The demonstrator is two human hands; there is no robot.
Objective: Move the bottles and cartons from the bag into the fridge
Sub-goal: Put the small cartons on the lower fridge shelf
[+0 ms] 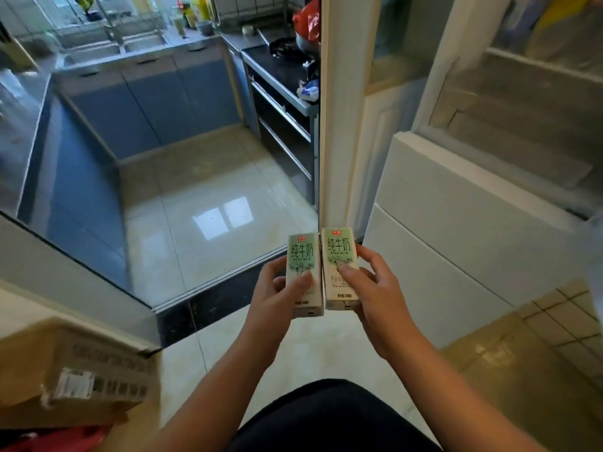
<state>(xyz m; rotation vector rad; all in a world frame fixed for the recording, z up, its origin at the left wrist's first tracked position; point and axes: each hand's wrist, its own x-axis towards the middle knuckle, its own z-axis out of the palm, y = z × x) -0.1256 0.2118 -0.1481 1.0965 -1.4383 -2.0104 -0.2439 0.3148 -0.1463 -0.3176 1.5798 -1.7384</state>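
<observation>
I hold two small white-and-green milk cartons side by side in front of me, upright and touching. My left hand (277,295) grips the left milk carton (301,256), thumb across its front. My right hand (375,288) grips the right milk carton (339,249) the same way. The white fridge (456,223) stands to the right with its upper door (339,109) swung open edge-on just beyond the cartons. Glass shelves (522,102) show inside the open compartment. The bag is not clearly in view.
A cardboard box (65,370) sits at lower left with something red (58,440) beneath it. Ahead lies a kitchen with blue cabinets (146,102), a sink, a black stove (284,66) and glossy floor tiles (212,207). A dark threshold strip crosses the floor under my hands.
</observation>
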